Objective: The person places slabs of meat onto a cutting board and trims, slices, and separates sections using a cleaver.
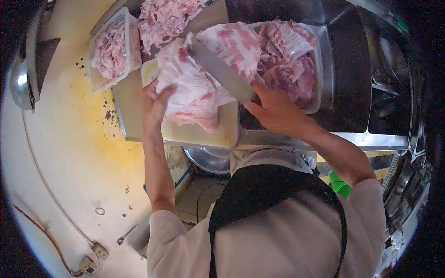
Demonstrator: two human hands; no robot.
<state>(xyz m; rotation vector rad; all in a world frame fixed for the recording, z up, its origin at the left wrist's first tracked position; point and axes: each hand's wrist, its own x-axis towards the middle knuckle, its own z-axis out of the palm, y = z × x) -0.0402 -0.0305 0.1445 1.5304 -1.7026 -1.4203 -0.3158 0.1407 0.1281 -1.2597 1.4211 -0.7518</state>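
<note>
A large slab of raw meat (190, 92), pale and fatty with red patches, lies on a cutting board (199, 137). My left hand (156, 99) grips its left edge, thumb on top. In my right hand (276, 110) is a broad-bladed knife (220, 70), held by the handle. Its blade points up and left across the slab's upper right side; I cannot tell how deep the edge sits. Just beyond the blade rests another piece of meat (234, 41), white with red streaks. My right hand hides part of the meat behind it.
At the upper left, a white plastic basket (134, 41) holds pale trimmings, beside a heap of trimmings (162, 21). To the right, a tray (319, 55) of darker red meat stands by a steel sink (347, 78). Below the counter are a metal bowl (208, 162) and a green container (340, 185).
</note>
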